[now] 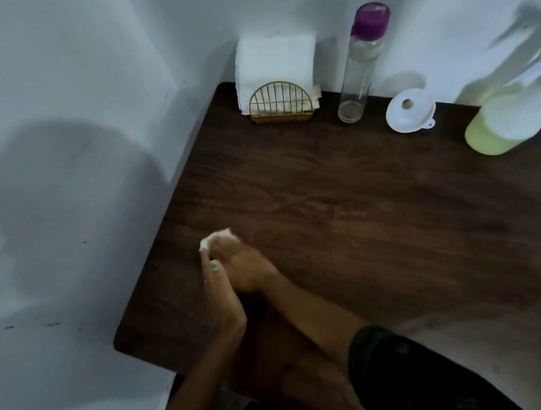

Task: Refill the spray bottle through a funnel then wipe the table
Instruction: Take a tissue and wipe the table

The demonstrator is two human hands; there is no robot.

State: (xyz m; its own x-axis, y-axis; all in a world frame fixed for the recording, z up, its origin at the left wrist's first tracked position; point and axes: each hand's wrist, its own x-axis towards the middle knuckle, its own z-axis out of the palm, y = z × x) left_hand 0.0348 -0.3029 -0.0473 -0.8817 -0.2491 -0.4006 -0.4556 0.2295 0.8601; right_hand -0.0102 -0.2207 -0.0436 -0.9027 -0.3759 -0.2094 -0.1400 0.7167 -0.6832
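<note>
My right hand (244,267) reaches across from the right, its fingers curled round a crumpled white tissue (215,239) that it presses on the dark wooden table (379,217) near the left edge. Beside it my left hand (224,300) lies on the table, with its straight fingers reaching up to the tissue. The spray bottle (504,127), holding yellow-green liquid and fitted with a white trigger head, stands at the back right. A white funnel (407,114) lies on its side to the left of the bottle.
A tall clear bottle (358,73) with a purple cap stands at the back, looking empty. A gold wire holder (282,105) with white napkins (273,60) sits at the back left corner. White walls close in behind and on the left.
</note>
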